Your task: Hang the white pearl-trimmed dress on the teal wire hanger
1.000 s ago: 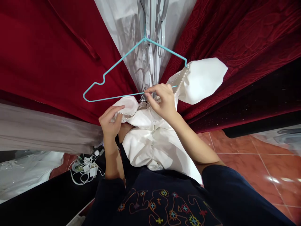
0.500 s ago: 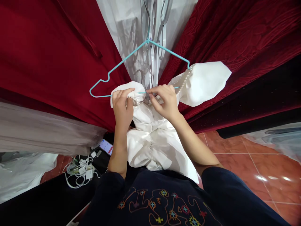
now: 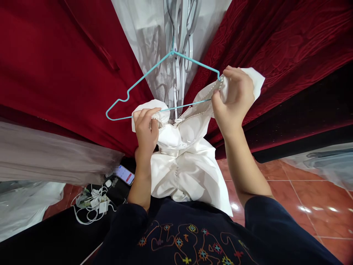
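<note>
A white dress [image 3: 190, 176] with pearl-beaded straps and puffed sleeves hangs partly on a light blue hanger [image 3: 150, 70]. Around the left puffed sleeve [image 3: 161, 105], beside the hanger's lower bar, my left hand [image 3: 146, 129] is closed. My right hand [image 3: 234, 99] grips the right puffed sleeve [image 3: 256, 79] by its pearl edge, close to the hanger's right notch. The hanger's left end sticks out bare beyond the left sleeve. My fingers hide part of both sleeves, and the dress's lower part falls towards my lap.
Red fabric [image 3: 68, 73] hangs on the left and patterned red velvet [image 3: 275, 44] on the right. White hangers [image 3: 189, 48] hang behind the dress. A phone [image 3: 125, 174] and tangled white cables [image 3: 89, 217] lie on a black surface at lower left. Tiled floor [image 3: 309, 198] shows at right.
My right hand has moved from the middle of the hanger's lower bar out to the right sleeve and taken hold of it. My left hand stays on the left sleeve.
</note>
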Action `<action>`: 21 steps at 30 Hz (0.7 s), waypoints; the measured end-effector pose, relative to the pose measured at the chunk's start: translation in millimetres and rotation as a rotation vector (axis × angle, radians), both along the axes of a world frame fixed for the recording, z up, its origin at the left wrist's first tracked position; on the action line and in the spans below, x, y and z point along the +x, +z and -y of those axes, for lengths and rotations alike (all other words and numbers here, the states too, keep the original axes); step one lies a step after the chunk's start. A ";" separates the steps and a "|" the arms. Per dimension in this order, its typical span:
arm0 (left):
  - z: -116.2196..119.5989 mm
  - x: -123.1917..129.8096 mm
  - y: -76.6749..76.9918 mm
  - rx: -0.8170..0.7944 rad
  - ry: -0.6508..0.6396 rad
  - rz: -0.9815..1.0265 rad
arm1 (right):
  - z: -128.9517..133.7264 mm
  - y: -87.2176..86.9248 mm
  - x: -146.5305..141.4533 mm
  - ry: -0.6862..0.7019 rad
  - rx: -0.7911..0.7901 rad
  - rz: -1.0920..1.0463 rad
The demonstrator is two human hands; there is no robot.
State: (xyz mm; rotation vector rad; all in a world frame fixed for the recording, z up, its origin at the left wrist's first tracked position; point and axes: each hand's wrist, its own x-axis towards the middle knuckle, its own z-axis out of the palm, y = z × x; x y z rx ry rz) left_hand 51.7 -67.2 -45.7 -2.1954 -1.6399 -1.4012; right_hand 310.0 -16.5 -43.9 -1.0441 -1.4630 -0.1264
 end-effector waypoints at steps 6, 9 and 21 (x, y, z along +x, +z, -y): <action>2.9 -2.8 1.7 -0.026 0.007 -0.009 | -5.6 22.4 11.9 -0.034 -0.059 -0.018; 0.2 -4.8 1.6 -0.041 -0.040 0.030 | -1.6 31.6 20.8 -0.002 -0.009 0.010; -6.0 0.0 -5.5 0.027 -0.125 0.152 | -15.5 19.7 25.3 -0.031 0.509 0.140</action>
